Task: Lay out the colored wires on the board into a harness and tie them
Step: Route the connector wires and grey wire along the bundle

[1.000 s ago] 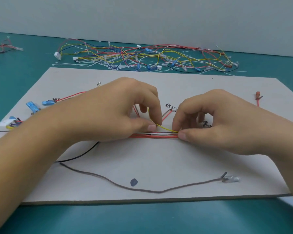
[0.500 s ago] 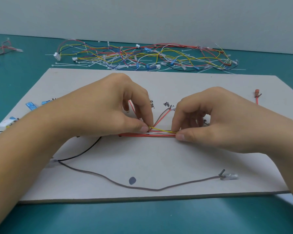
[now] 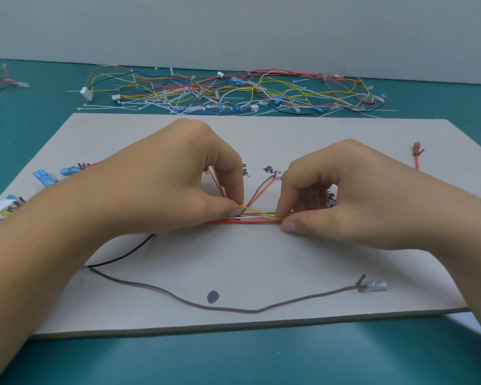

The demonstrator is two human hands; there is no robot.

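Fingertips [image 3: 233, 211] of the left hand [image 3: 161, 187] pinch one end of a short, taut run of yellow wire [image 3: 257, 212]. The thumb and forefinger of the right hand [image 3: 358, 195] pinch the other end, pressing it onto the bundle of red wires [image 3: 247, 222] lying flat on the board [image 3: 289, 262] between the two pinches. These wires look light, thin and limp, with slick insulation, so they will likely slide out of line once let go. The best hold is a close pinch right at the bundle, on either side of the spot to be tied. Nearer than the fingers, a brown wire [image 3: 233, 309] and a black wire [image 3: 128, 252] lie loose. Beyond them sits a heap of spare wires [image 3: 233, 93] and white cable ties [image 3: 109, 108].
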